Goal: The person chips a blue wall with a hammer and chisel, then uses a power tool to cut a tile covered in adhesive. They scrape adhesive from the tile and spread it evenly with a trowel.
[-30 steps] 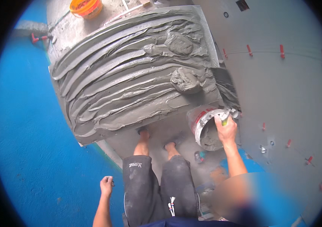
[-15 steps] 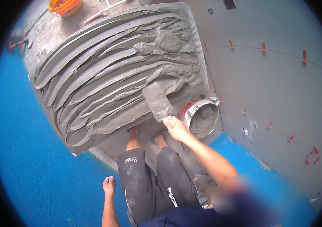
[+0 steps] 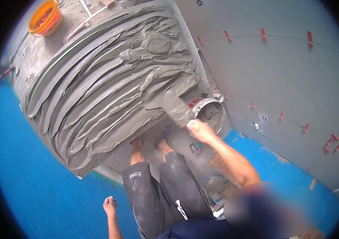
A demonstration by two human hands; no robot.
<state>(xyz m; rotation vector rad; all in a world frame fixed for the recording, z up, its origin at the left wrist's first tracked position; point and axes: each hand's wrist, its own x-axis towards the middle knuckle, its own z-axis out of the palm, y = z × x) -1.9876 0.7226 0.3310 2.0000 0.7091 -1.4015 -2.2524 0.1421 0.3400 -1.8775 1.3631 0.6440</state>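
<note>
My right hand (image 3: 201, 131) is wrapped round the handle of a trowel (image 3: 177, 108). The blade is coated in grey mortar and lies at the near right part of a large tile. Ridged, wavy mortar (image 3: 93, 91) covers most of that tile (image 3: 191, 42), whose bare, finely patterned strip shows along the right edge. Just beyond my right hand a white and red bucket (image 3: 222, 119) lies tipped, with mortar inside. My left hand (image 3: 110, 206) hangs low at my left side with curled fingers, apart from the tile; whether they hold anything is hidden.
An orange bucket (image 3: 52, 28) with red pieces stands at the far left, near a long white-handled tool (image 3: 87, 20). Large grey tiles (image 3: 273, 71) with red clips in their joints lie to the right. Blue flooring (image 3: 22, 151) runs along the left. My feet are below the tile's near edge.
My right hand and the trowel have moved right, and the blade has turned on the mortar near the bucket. The whole view has shifted, so the tile sits further left. My left hand is lower.
</note>
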